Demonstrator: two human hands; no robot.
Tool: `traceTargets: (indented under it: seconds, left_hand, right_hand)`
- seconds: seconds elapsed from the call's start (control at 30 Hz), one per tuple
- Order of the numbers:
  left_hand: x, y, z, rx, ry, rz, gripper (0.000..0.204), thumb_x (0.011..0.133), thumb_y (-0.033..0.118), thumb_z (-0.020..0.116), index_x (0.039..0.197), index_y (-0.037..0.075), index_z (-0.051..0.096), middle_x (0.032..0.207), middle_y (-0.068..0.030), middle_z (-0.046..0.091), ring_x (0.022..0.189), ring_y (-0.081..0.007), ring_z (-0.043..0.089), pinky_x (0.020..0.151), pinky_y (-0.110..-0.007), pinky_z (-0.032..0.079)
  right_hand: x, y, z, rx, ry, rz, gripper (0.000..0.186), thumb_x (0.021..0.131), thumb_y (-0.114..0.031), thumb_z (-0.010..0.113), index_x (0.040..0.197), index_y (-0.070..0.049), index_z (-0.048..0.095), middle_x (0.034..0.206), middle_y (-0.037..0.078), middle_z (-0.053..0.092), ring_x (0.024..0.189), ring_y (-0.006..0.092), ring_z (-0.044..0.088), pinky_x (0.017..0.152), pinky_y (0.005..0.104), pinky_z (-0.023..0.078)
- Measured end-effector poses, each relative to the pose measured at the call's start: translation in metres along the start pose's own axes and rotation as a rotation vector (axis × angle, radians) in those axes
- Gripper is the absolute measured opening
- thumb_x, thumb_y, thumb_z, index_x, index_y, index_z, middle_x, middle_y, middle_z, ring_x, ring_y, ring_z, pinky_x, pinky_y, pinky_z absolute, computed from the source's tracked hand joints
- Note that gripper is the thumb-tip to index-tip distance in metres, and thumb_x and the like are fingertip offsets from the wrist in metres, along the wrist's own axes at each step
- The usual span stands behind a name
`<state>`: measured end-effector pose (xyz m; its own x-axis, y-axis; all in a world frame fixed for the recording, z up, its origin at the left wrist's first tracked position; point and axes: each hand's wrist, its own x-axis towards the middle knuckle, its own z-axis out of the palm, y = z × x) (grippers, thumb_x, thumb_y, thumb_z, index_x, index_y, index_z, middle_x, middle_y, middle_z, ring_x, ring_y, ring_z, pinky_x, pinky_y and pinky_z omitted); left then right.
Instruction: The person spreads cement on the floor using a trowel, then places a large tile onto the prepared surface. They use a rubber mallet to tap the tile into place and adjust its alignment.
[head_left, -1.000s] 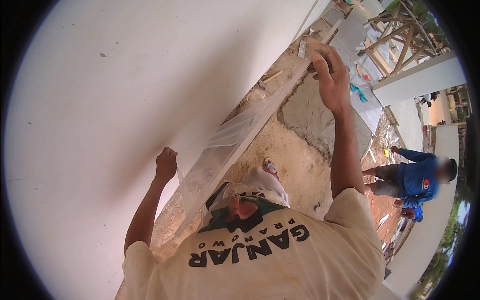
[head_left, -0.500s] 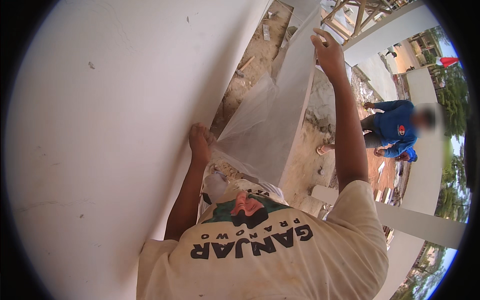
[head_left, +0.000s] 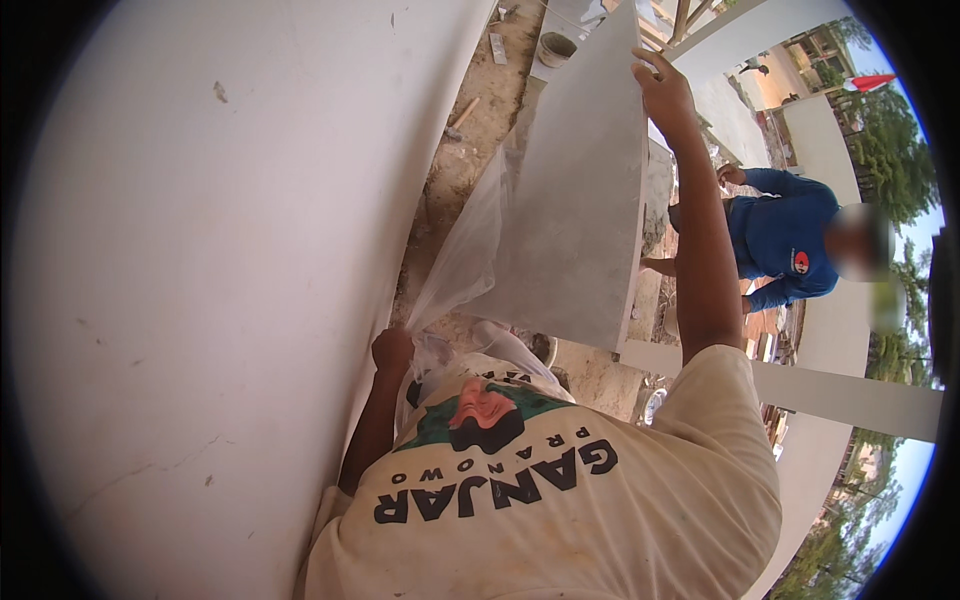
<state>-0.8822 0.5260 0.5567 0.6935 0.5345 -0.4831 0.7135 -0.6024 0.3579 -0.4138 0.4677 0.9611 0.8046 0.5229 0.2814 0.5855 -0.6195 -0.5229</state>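
Note:
Clear plastic sheet stretches in folds from my left hand, whose fingers are closed in a fist on its gathered end. That fist is low, close to the white wall and my shirt. A large smooth grey panel stands tilted ahead of me, with the sheet lying along its left side. My right hand is raised at the far upper part of the panel's right edge, fingers bent over that edge; their tips are partly hidden.
A white wall fills the left side. On the dirt ground beyond lie a hammer and a bucket. A person in blue stands right of the panel. White beams cross at the right.
My left hand has drawn the plastic toward my body, baring more of the panel's face. My right hand keeps to the panel's edge. The person in blue has come nearer the panel.

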Motion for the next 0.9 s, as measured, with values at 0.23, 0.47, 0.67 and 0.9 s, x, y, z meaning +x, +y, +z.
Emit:
traceTargets:
  seconds: [0.23, 0.47, 0.67, 0.9]
  left_hand:
    - [-0.08, -0.076, 0.094, -0.113, 0.037, -0.069, 0.017, 0.091, 0.023, 0.059, 0.095, 0.007, 0.064, 0.084, -0.0145, 0.071, 0.083, -0.0363, 0.071, 0.075, -0.048, 0.056]
    - [-0.174, -0.115, 0.156, -0.116, -0.012, -0.256, 0.019, 0.095, 0.021, 0.058, 0.092, 0.003, 0.063, 0.085, -0.0212, 0.069, 0.081, -0.0409, 0.068, 0.074, -0.051, 0.055]
    - [-0.228, -0.136, 0.163, 0.014, -0.123, -0.41, 0.019, 0.092, 0.025, 0.064, 0.087, 0.007, 0.065, 0.086, -0.0131, 0.07, 0.084, -0.0335, 0.069, 0.079, -0.043, 0.055]
    - [-0.266, -0.136, 0.137, 0.055, -0.222, -0.501, 0.021, 0.091, 0.027, 0.066, 0.091, 0.006, 0.066, 0.09, -0.0131, 0.07, 0.087, -0.033, 0.068, 0.081, -0.043, 0.054]
  right_hand:
    - [-0.011, 0.031, -0.022, -0.017, 0.027, 0.022, 0.04, 0.091, -0.028, 0.062, 0.128, -0.013, 0.065, 0.088, 0.015, 0.071, 0.079, 0.0217, 0.066, 0.077, 0.0352, 0.052]
    - [-0.039, 0.066, -0.061, 0.146, 0.094, 0.069, 0.038, 0.092, -0.022, 0.063, 0.126, -0.008, 0.066, 0.07, 0.004, 0.062, 0.062, 0.008, 0.051, 0.06, 0.0293, 0.044]
    - [-0.087, 0.093, -0.091, 0.184, 0.18, 0.084, 0.037, 0.092, -0.021, 0.066, 0.126, -0.008, 0.066, 0.084, 0.009, 0.073, 0.073, 0.0089, 0.064, 0.069, 0.0272, 0.049]
    - [-0.106, 0.132, -0.119, 0.223, 0.226, 0.249, 0.034, 0.09, -0.015, 0.068, 0.123, -0.008, 0.068, 0.096, 0.011, 0.075, 0.083, 0.0099, 0.067, 0.075, 0.0246, 0.051]
